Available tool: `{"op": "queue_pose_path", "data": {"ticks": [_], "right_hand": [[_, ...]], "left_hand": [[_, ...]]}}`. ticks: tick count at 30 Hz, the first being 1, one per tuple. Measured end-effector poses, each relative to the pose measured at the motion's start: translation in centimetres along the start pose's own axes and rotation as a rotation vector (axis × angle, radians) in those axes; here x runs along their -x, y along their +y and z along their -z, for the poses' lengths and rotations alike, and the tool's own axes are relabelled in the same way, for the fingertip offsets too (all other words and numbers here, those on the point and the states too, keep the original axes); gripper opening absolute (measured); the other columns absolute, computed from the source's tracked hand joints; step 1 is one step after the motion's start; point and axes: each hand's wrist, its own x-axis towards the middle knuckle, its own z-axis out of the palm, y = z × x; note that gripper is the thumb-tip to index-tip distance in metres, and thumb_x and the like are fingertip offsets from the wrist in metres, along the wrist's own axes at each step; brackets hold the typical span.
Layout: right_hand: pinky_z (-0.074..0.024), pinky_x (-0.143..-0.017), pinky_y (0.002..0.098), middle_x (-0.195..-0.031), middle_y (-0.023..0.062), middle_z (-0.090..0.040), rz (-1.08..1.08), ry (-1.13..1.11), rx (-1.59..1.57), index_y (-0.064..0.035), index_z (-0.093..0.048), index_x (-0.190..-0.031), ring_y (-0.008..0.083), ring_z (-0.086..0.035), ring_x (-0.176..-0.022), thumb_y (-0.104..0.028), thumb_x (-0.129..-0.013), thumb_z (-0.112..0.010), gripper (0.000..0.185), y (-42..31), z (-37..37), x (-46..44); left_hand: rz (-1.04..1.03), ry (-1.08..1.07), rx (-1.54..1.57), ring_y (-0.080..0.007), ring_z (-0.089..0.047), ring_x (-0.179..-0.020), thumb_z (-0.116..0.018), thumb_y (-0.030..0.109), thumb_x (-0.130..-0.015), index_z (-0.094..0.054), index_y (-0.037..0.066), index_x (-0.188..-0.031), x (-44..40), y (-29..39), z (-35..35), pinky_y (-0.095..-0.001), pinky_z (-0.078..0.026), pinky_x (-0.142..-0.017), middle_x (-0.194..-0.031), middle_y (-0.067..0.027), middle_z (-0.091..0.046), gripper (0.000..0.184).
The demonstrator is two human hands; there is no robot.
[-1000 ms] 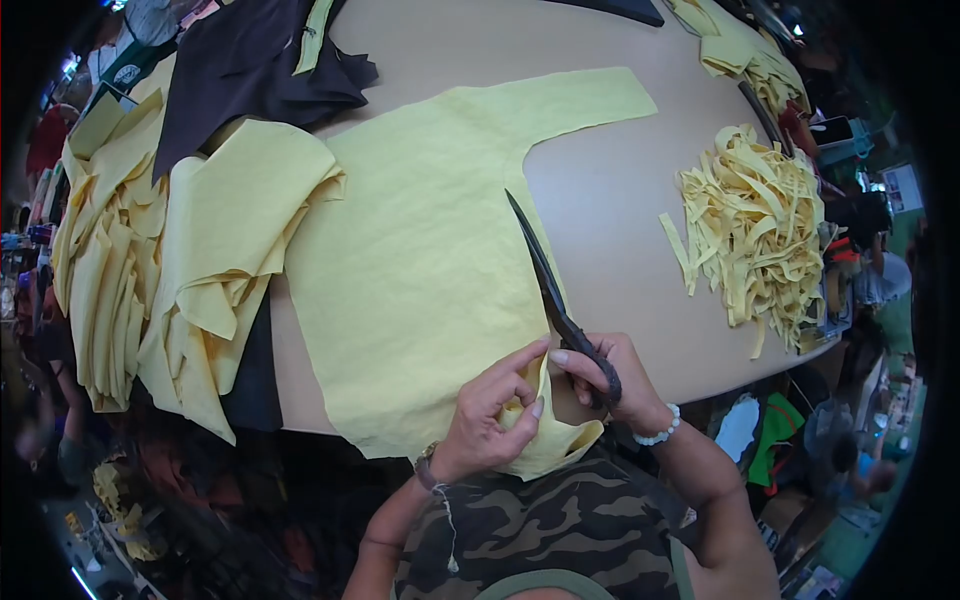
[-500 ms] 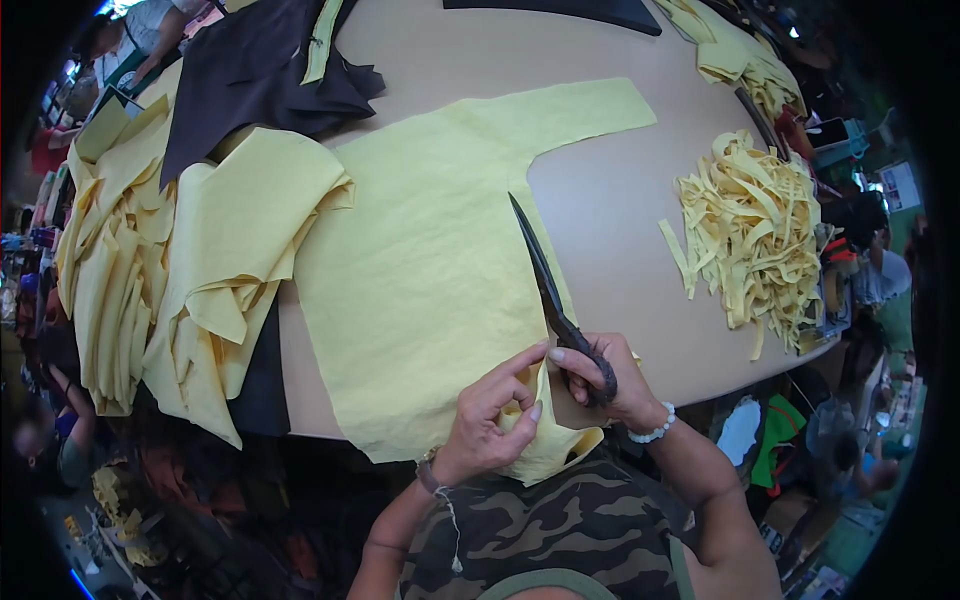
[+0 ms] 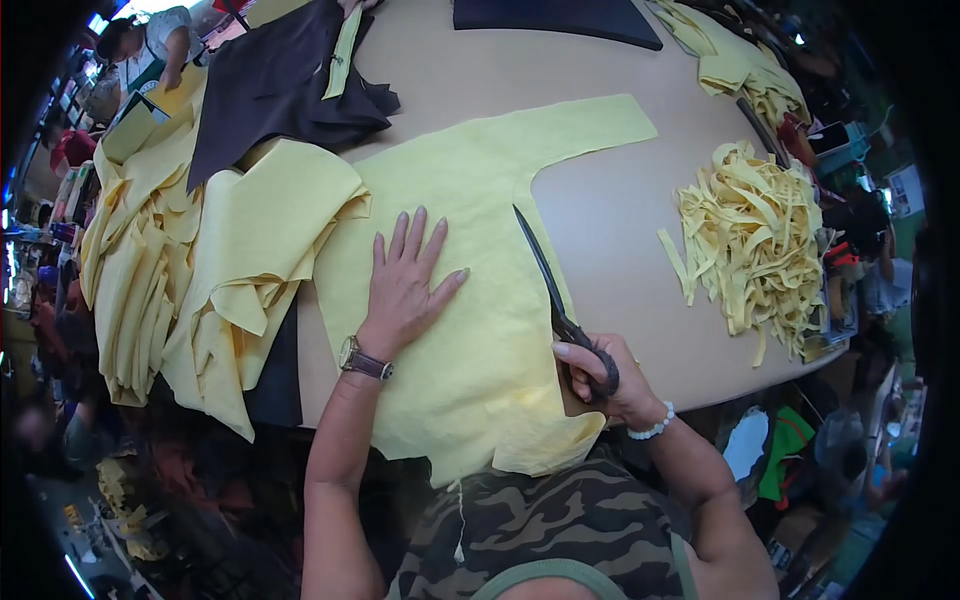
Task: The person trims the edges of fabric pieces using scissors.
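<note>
A large pale yellow sheet (image 3: pixel 450 330) lies on the table, its near end draped over the edge against the camouflage top. My left hand (image 3: pixel 408 280) rests flat on its left part, fingers spread, holding nothing. My right hand (image 3: pixel 610 380) grips the handles of black scissors (image 3: pixel 553 285) near the sheet's lower right edge. The scissors' blades look closed and point away from me, lying along the sheet's right side. A narrow strip of the sheet runs to the right of the blades.
Folded yellow pieces (image 3: pixel 265 230) and dark material (image 3: pixel 285 90) lie at the left. A heap of yellow strips (image 3: pixel 750 240) is on the right. A dark flat piece (image 3: pixel 555 22) lies at the far edge. Another person (image 3: pixel 160 45) is at the upper left.
My left hand has left the sheet's near edge beside the scissors and moved up and left, opening flat on the sheet. The scissors have barely moved. The sheet's near end hangs differently.
</note>
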Motion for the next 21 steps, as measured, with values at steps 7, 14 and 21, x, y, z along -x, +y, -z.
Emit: {"op": "queue_pose_path", "data": {"ticks": [7,14,21], "right_hand": [[-0.0323,-0.040,0.0180,-0.050,-0.0028,-0.045,0.018,-0.004,-0.026,-0.0061,-0.051,-0.068,0.0045,-0.041,-0.041,-0.026,-0.083,-0.063,0.028,-0.7,-0.4,-1.2],[-0.0310,-0.040,0.0179,-0.051,-0.0040,-0.046,-0.003,-0.013,-0.056,-0.0089,-0.050,-0.061,0.0036,-0.042,-0.042,-0.029,-0.082,-0.065,0.033,-0.3,-1.1,-1.0],[-0.0297,-0.040,0.0180,-0.051,-0.0047,-0.045,0.020,0.016,-0.094,-0.0089,-0.050,-0.062,0.0024,-0.039,-0.043,-0.028,-0.083,-0.065,0.032,0.9,-1.7,-1.2]], "left_hand": [[0.024,0.029,-0.006,-0.0326,-0.016,-0.135,-0.049,0.044,-0.086,-0.030,0.014,-0.139,0.2,0.4,-0.2,-0.0526,-0.012,-0.106,-0.145,-0.0139,-0.022,0.064],[0.081,0.071,0.010,-0.0337,-0.018,-0.134,-0.050,0.045,-0.085,-0.031,0.011,-0.138,1.1,1.6,-0.5,-0.0557,-0.012,-0.105,-0.145,-0.0158,-0.022,0.065],[0.150,0.065,0.029,-0.0341,-0.016,-0.134,-0.049,0.044,-0.085,-0.030,0.011,-0.138,1.8,3.0,-0.6,-0.0557,-0.011,-0.104,-0.145,-0.0161,-0.022,0.065]]}}
